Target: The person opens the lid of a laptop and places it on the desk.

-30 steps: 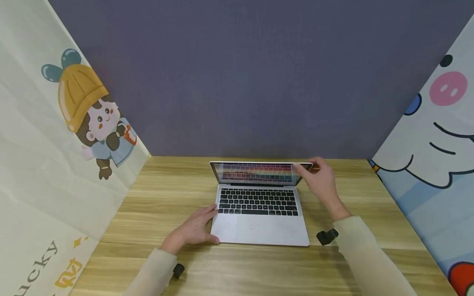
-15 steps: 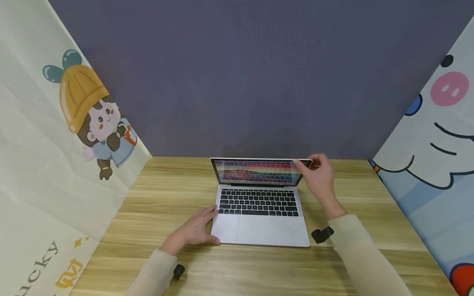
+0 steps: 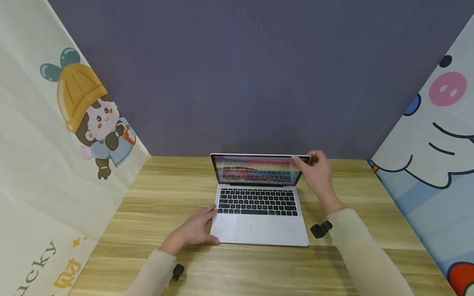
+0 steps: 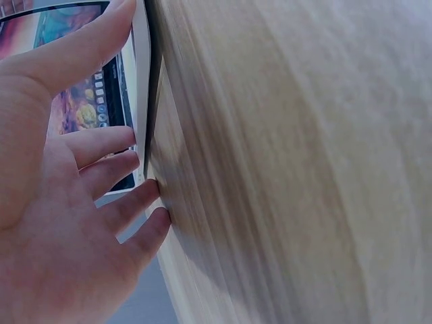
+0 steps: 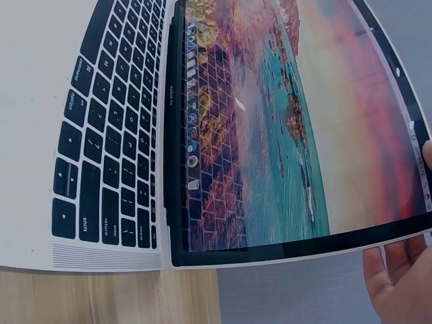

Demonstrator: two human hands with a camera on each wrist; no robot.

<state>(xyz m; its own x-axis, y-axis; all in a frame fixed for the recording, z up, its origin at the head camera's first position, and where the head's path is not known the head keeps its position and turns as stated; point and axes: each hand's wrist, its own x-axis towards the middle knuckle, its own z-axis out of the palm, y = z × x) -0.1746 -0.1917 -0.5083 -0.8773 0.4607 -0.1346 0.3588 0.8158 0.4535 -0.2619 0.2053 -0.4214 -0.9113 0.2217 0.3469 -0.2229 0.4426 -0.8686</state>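
Observation:
A silver laptop (image 3: 259, 230) lies on the wooden table with its lid raised and its lit screen (image 5: 290, 121) showing a coastal picture. My left hand (image 3: 194, 228) rests against the base's left side, thumb at the front corner. In the left wrist view its fingers (image 4: 101, 145) are spread and loosely extended along that edge. At the lid's top right corner, my right hand (image 3: 319, 176) pinches the lid, thumb on the screen side and the other fingers behind. The right wrist view catches only part of this hand (image 5: 408, 287), at the lid's edge.
Behind the laptop stands a dark grey-blue panel (image 3: 237, 82), close to the raised lid. Printed cartoon sheets flank the table (image 3: 155, 197), one at left (image 3: 33, 156) and one at right (image 3: 444, 164). Small black devices (image 3: 321, 229) are at both wrists.
My right hand has moved up and slightly back with the lid, tilting it wider, so more of the screen shows. The left hand and the base have stayed put.

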